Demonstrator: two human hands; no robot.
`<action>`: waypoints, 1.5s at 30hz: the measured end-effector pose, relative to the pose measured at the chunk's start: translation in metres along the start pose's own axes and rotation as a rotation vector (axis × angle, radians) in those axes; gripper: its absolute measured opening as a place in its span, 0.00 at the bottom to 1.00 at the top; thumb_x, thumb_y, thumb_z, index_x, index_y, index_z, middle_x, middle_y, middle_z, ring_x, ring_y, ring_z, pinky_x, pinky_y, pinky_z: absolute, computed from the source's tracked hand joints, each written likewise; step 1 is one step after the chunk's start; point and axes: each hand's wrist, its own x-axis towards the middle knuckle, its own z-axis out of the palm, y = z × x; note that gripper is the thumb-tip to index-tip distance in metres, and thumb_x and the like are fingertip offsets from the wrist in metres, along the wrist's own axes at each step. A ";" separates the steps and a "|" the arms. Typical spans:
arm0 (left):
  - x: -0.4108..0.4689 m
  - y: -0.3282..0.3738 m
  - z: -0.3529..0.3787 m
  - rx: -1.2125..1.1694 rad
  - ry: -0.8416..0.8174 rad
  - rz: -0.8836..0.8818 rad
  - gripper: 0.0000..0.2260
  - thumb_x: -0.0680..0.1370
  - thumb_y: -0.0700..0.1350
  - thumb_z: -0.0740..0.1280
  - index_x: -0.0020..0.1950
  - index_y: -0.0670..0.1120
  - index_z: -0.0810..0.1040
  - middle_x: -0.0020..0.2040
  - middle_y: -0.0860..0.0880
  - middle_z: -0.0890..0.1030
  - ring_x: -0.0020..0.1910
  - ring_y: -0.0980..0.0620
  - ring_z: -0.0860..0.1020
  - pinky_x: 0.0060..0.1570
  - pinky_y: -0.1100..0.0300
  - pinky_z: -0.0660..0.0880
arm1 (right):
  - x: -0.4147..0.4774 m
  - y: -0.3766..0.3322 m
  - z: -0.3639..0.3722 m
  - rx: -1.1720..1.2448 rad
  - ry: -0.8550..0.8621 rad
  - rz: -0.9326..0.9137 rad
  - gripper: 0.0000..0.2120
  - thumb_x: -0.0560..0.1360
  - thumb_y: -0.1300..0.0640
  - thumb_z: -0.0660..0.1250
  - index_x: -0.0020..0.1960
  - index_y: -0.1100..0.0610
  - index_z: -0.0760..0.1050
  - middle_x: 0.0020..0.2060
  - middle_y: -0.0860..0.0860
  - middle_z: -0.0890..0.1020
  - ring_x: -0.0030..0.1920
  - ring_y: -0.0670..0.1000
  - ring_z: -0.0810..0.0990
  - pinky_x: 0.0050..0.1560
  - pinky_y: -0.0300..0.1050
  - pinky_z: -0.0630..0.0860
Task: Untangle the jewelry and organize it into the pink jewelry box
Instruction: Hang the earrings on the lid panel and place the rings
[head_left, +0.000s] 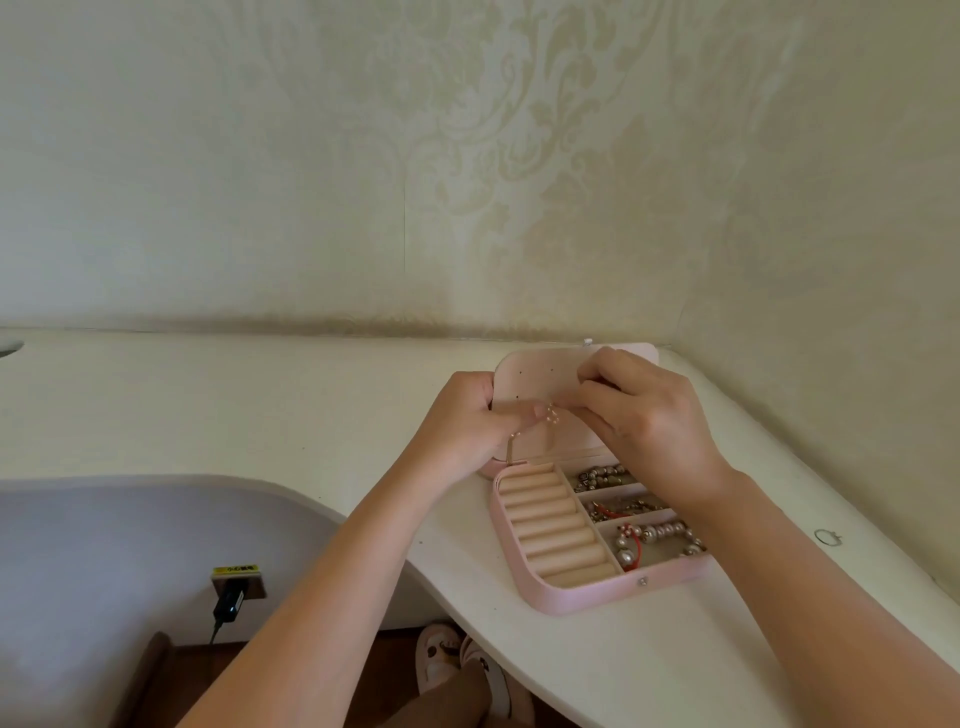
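Observation:
The pink jewelry box (582, 597) lies open on the white desk, its lid (535, 374) standing upright at the back. My left hand (462, 426) grips the lid's left edge, thumb on its inner face. My right hand (639, 410) pinches a small pearl earring (551, 414) against the lid's perforated panel. Ring rolls (556, 525) fill the box's left half. Three compartments on the right hold beaded and pearl strands (644, 535) with red cord. My right forearm covers part of those compartments.
A small silver ring (827, 537) lies loose on the desk (311, 395) to the right of the box. The wallpapered wall stands right behind the lid. Below the desk edge are a wall socket with a black plug (231, 597) and slippered feet (457, 665).

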 end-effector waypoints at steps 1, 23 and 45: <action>0.000 0.001 0.000 0.004 -0.004 0.007 0.06 0.73 0.41 0.71 0.43 0.38 0.82 0.40 0.40 0.83 0.38 0.50 0.79 0.42 0.56 0.73 | -0.001 0.000 0.000 0.003 0.001 -0.015 0.06 0.68 0.69 0.72 0.36 0.60 0.79 0.32 0.54 0.76 0.31 0.51 0.72 0.25 0.43 0.68; -0.005 0.009 -0.001 0.077 -0.028 0.078 0.05 0.72 0.42 0.72 0.38 0.42 0.82 0.34 0.45 0.81 0.33 0.55 0.77 0.35 0.63 0.70 | -0.005 0.007 0.005 0.213 -0.045 0.059 0.08 0.74 0.60 0.67 0.39 0.61 0.82 0.36 0.53 0.80 0.35 0.50 0.77 0.34 0.44 0.73; 0.001 0.006 -0.001 0.030 0.017 0.060 0.05 0.70 0.39 0.73 0.43 0.39 0.81 0.38 0.48 0.82 0.37 0.53 0.79 0.40 0.59 0.74 | -0.003 -0.003 0.008 0.103 -0.108 0.112 0.08 0.66 0.70 0.69 0.42 0.61 0.83 0.37 0.54 0.82 0.35 0.52 0.81 0.35 0.36 0.72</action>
